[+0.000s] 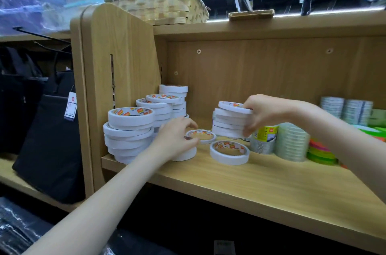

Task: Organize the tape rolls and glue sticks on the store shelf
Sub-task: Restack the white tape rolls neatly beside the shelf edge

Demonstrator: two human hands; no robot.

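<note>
Right hand point(265, 111) gripping tape stack point(228, 123), left hand point(177, 140) curled

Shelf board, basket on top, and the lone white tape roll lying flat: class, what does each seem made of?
Shelf board: wood-grain laminate, probably, matte.
Basket: woven flat strips, likely bamboo.
Tape roll: white paper-like tape around a printed cardboard-looking core.

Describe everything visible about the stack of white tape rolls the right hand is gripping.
The stack of white tape rolls holds about six narrow rolls lying flat, slightly misaligned. The top roll sits tilted and shows a red and orange printed core; the sides look like matte white paper. The right hand grips the stack from its right side, fingers over the top roll and a fingertip near the bottom one. It stands at mid shelf, whether resting or lifted is unclear, beside a silver tape roll.
</note>
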